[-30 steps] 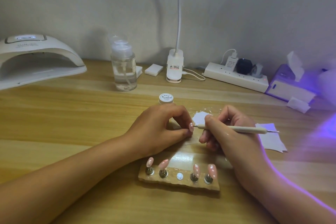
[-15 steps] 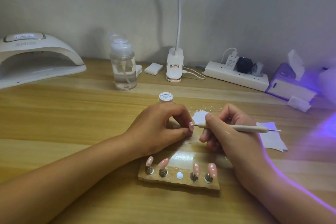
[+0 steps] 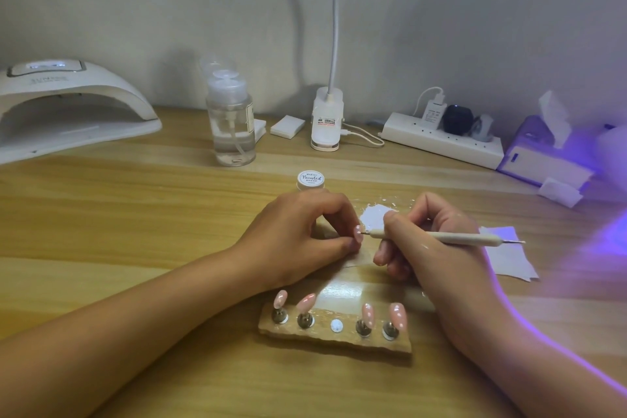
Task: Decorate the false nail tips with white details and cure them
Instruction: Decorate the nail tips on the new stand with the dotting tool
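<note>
My left hand (image 3: 298, 231) pinches a pink false nail tip (image 3: 357, 233) between thumb and fingers at the table's middle. My right hand (image 3: 427, 241) grips a white dotting pen (image 3: 441, 237) like a pencil, and the pen's metal point touches the held tip. In front of both hands lies a wooden holder (image 3: 334, 338) with several pink nail tips standing on magnetic stubs; its middle stub is bare. A small white paint jar (image 3: 310, 179) sits just behind my left hand. White paint is smeared on a palette sheet (image 3: 375, 215) between the hands.
A white curing lamp (image 3: 68, 105) stands at the back left. A clear pump bottle (image 3: 234, 122), a lamp base (image 3: 326, 122), a power strip (image 3: 441, 139) and a tissue box (image 3: 546, 153) line the back. White wipes (image 3: 509, 258) lie right of my right hand. Purple light glows at the right edge.
Both hands keep almost the same place; the pen point stays at the held nail tip with only slight shifts.
</note>
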Demonstrator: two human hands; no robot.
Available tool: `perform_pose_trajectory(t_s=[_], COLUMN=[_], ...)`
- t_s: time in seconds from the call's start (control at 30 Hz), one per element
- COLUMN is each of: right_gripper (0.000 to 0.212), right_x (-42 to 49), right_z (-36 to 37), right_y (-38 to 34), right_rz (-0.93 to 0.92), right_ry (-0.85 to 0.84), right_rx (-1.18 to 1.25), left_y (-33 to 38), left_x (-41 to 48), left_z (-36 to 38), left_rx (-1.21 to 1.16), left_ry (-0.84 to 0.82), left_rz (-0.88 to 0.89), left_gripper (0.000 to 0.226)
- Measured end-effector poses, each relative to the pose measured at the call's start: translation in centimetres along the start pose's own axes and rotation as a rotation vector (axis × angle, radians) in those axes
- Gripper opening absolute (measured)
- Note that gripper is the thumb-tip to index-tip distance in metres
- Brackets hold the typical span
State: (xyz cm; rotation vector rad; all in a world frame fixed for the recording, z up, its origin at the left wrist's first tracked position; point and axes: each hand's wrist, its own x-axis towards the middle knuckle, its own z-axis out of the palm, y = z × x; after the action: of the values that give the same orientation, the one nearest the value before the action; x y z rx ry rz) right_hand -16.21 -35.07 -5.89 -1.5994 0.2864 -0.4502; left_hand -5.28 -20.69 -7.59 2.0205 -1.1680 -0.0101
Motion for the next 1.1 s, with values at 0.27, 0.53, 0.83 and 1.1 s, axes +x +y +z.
perform_pose_trajectory(t_s=[0.27, 0.53, 0.83, 1.1], right_gripper=[0.036, 0.018, 0.016, 0.033], right_x=[0.3, 1.8, 1.6, 0.5], right_z=[-0.9, -3.0, -2.9, -0.9], right_y=[-0.2, 0.3, 0.5, -0.1], right_rz=[-0.141, -0.047, -0.048, -0.053], right_ry=[0.187, 0.189, 0.171, 0.123], right_rx=[0.079, -0.402, -0.594, 0.018], left_y=[0.1, 0.5, 0.5, 0.4], left_x=[-0.1, -0.3, -0.3, -0.2], left_z=[0.0, 0.1, 0.0, 0.0], left_rx=[0.012, 0.043, 0.025, 0.006], left_ry=[0.008, 0.028, 0.016, 0.015], left_rz=[0.002, 0.002, 0.011, 0.018], left_gripper=[0.012, 0.016, 0.014, 0.015])
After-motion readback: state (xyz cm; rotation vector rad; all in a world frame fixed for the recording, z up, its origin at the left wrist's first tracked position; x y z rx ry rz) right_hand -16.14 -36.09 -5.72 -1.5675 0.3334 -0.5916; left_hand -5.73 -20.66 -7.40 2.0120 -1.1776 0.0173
